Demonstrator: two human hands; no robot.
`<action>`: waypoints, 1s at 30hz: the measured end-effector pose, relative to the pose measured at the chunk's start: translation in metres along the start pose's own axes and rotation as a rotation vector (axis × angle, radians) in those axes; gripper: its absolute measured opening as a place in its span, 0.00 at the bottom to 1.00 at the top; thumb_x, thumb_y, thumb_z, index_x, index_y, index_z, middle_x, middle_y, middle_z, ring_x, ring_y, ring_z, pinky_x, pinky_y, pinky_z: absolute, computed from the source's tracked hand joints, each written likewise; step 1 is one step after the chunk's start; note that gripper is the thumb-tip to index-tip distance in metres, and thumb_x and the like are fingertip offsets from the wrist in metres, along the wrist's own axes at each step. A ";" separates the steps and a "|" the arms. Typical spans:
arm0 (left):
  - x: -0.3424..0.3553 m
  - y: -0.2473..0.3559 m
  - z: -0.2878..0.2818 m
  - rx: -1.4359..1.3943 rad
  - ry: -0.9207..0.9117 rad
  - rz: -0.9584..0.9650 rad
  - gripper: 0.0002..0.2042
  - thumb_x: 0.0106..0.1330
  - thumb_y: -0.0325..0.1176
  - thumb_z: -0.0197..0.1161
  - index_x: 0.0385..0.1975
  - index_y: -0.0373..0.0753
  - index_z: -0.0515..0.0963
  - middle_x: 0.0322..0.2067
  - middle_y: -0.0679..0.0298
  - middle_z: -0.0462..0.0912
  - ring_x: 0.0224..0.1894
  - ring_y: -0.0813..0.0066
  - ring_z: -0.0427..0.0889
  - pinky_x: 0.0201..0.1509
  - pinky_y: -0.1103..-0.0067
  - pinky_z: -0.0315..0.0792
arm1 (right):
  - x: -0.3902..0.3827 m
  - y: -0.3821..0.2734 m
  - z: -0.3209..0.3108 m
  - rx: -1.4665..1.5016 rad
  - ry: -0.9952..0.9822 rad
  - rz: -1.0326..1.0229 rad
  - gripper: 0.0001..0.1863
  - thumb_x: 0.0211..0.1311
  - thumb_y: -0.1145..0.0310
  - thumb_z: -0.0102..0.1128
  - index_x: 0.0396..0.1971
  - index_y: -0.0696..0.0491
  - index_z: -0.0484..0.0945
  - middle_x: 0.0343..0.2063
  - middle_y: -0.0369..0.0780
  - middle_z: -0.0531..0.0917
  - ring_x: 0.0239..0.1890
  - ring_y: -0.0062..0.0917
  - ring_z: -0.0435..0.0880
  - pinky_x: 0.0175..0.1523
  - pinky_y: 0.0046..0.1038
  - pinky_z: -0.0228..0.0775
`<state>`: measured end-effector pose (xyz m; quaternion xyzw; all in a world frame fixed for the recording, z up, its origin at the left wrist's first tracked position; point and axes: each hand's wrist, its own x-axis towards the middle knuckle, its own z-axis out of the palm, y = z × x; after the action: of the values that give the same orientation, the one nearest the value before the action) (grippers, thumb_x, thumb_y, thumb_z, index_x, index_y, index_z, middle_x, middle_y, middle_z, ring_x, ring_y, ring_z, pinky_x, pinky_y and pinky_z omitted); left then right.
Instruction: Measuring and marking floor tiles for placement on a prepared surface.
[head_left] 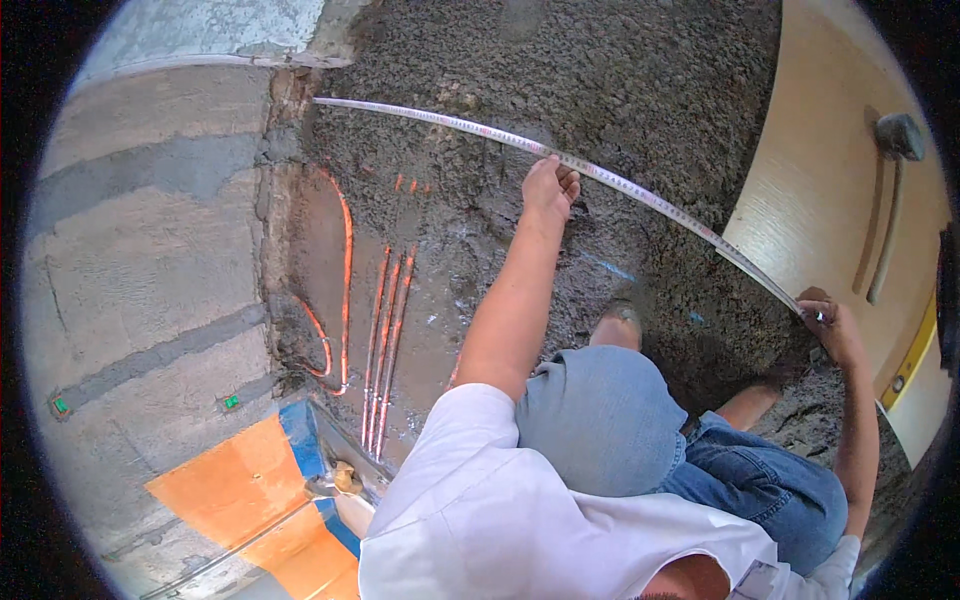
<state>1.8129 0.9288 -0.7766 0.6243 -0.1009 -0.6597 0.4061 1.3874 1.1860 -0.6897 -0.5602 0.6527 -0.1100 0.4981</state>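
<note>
A long metal tape measure [640, 190] stretches across the rough grey floor, from the block wall at the upper left to the wooden door at the right. My left hand [550, 185] reaches out and presses down on the tape near its middle, fingers curled over it. My right hand [830, 325] grips the tape's near end low by the door. I am crouching, with my jeans-clad knees [600, 415] and white shirt [500, 510] filling the lower part of the view.
Several thin orange pipes [385, 330] run in a channel in the floor by the grey block wall [150, 250]. An orange and blue sheet [250, 480] lies at the lower left. The wooden door [830, 160] has a lever handle [895, 140]; a yellow level [915, 350] leans beside it.
</note>
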 end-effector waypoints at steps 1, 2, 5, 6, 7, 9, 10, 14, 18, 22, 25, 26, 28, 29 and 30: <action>0.002 -0.005 0.000 0.003 -0.021 0.014 0.05 0.64 0.35 0.49 0.30 0.43 0.68 0.18 0.68 0.70 0.18 0.76 0.72 0.19 0.80 0.67 | -0.001 0.004 0.003 -0.001 0.001 0.019 0.17 0.46 0.82 0.56 0.39 0.55 0.77 0.40 0.42 0.79 0.42 0.31 0.77 0.49 0.27 0.66; 0.005 -0.003 -0.004 0.001 -0.101 0.063 0.05 0.64 0.34 0.49 0.29 0.42 0.68 0.18 0.67 0.70 0.18 0.76 0.72 0.19 0.80 0.67 | 0.002 0.010 0.006 -0.053 0.041 -0.035 0.16 0.45 0.82 0.56 0.38 0.55 0.77 0.41 0.42 0.79 0.43 0.32 0.77 0.49 0.28 0.66; 0.019 -0.003 -0.012 0.065 -0.285 0.133 0.04 0.62 0.30 0.48 0.27 0.39 0.67 0.23 0.64 0.69 0.23 0.76 0.70 0.22 0.82 0.67 | 0.003 0.030 0.007 -0.159 0.060 -0.030 0.14 0.47 0.78 0.53 0.37 0.53 0.76 0.41 0.43 0.78 0.44 0.35 0.77 0.49 0.31 0.67; 0.030 0.009 -0.030 -0.152 -0.110 0.042 0.04 0.63 0.27 0.47 0.29 0.37 0.69 0.24 0.62 0.71 0.23 0.76 0.71 0.22 0.82 0.68 | 0.016 0.023 0.008 -0.157 -0.003 0.004 0.14 0.49 0.78 0.51 0.38 0.52 0.76 0.42 0.43 0.78 0.44 0.35 0.76 0.49 0.32 0.67; 0.020 0.006 -0.013 -0.106 -0.088 -0.004 0.05 0.64 0.27 0.47 0.31 0.36 0.70 0.24 0.61 0.74 0.22 0.76 0.72 0.23 0.82 0.70 | 0.010 0.019 0.009 -0.173 0.018 0.102 0.12 0.51 0.76 0.52 0.37 0.52 0.77 0.42 0.42 0.78 0.44 0.35 0.76 0.49 0.32 0.67; 0.027 0.019 -0.024 -0.021 -0.075 -0.056 0.07 0.66 0.31 0.47 0.32 0.35 0.71 0.26 0.59 0.77 0.23 0.74 0.74 0.22 0.82 0.70 | 0.017 0.028 0.008 -0.102 0.014 -0.086 0.13 0.53 0.72 0.54 0.40 0.50 0.77 0.42 0.40 0.78 0.45 0.34 0.77 0.49 0.30 0.68; 0.025 0.019 -0.024 0.024 -0.108 -0.044 0.09 0.66 0.33 0.47 0.32 0.35 0.72 0.25 0.59 0.78 0.24 0.72 0.75 0.24 0.80 0.70 | 0.015 0.033 0.010 -0.089 0.004 -0.061 0.14 0.53 0.71 0.55 0.42 0.49 0.77 0.43 0.39 0.78 0.45 0.33 0.77 0.49 0.30 0.68; 0.025 0.016 -0.022 0.036 -0.057 -0.035 0.08 0.65 0.34 0.50 0.33 0.36 0.72 0.28 0.60 0.77 0.28 0.68 0.75 0.28 0.76 0.72 | 0.010 0.017 0.005 -0.065 -0.050 -0.046 0.14 0.53 0.70 0.55 0.42 0.49 0.77 0.44 0.39 0.78 0.46 0.33 0.76 0.50 0.29 0.67; 0.012 0.013 -0.011 0.065 0.018 0.008 0.08 0.64 0.34 0.51 0.34 0.36 0.71 0.28 0.60 0.76 0.28 0.68 0.75 0.28 0.78 0.72 | 0.006 0.006 -0.001 -0.131 -0.078 0.100 0.14 0.53 0.70 0.56 0.42 0.49 0.78 0.44 0.38 0.78 0.46 0.33 0.77 0.50 0.29 0.67; -0.009 -0.007 -0.001 0.067 0.080 0.021 0.07 0.63 0.33 0.52 0.34 0.36 0.71 0.26 0.61 0.75 0.26 0.71 0.75 0.25 0.79 0.70 | 0.005 -0.004 -0.004 -0.126 -0.079 0.049 0.14 0.54 0.71 0.56 0.43 0.48 0.78 0.43 0.38 0.79 0.45 0.32 0.77 0.51 0.29 0.67; -0.062 -0.052 0.022 0.261 -0.197 -0.071 0.08 0.62 0.33 0.55 0.35 0.36 0.71 0.25 0.62 0.74 0.22 0.74 0.74 0.20 0.82 0.67 | 0.004 -0.003 -0.003 -0.128 -0.076 0.107 0.14 0.54 0.71 0.56 0.43 0.48 0.78 0.43 0.38 0.79 0.45 0.32 0.77 0.51 0.28 0.67; -0.092 -0.067 0.039 0.353 -0.330 -0.125 0.08 0.61 0.33 0.56 0.36 0.36 0.71 0.24 0.63 0.74 0.21 0.75 0.73 0.19 0.82 0.66 | 0.004 -0.002 -0.003 -0.127 -0.078 0.106 0.14 0.54 0.71 0.56 0.43 0.48 0.78 0.43 0.38 0.79 0.45 0.32 0.77 0.51 0.28 0.67; -0.140 -0.093 0.060 0.519 -0.449 -0.301 0.09 0.62 0.36 0.55 0.37 0.40 0.71 0.25 0.66 0.72 0.23 0.78 0.71 0.22 0.84 0.65 | 0.006 0.001 -0.005 -0.106 -0.103 0.046 0.15 0.54 0.71 0.55 0.43 0.48 0.77 0.43 0.37 0.79 0.45 0.32 0.77 0.50 0.28 0.67; -0.148 -0.108 0.064 0.538 -0.447 -0.362 0.10 0.62 0.35 0.55 0.39 0.38 0.71 0.24 0.66 0.73 0.22 0.78 0.72 0.21 0.84 0.65 | 0.007 0.000 -0.004 -0.108 -0.105 0.043 0.15 0.54 0.71 0.55 0.43 0.48 0.77 0.43 0.37 0.79 0.45 0.32 0.77 0.50 0.28 0.67; -0.153 -0.118 0.067 0.559 -0.445 -0.423 0.12 0.62 0.35 0.55 0.41 0.37 0.71 0.23 0.65 0.73 0.21 0.78 0.72 0.20 0.84 0.65 | 0.007 0.000 -0.003 -0.108 -0.093 0.052 0.15 0.54 0.71 0.56 0.43 0.47 0.77 0.43 0.38 0.79 0.45 0.33 0.77 0.50 0.28 0.67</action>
<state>1.6870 1.0812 -0.7253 0.5599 -0.2310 -0.7945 0.0446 1.3855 1.1786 -0.6922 -0.5734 0.6483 -0.0356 0.4995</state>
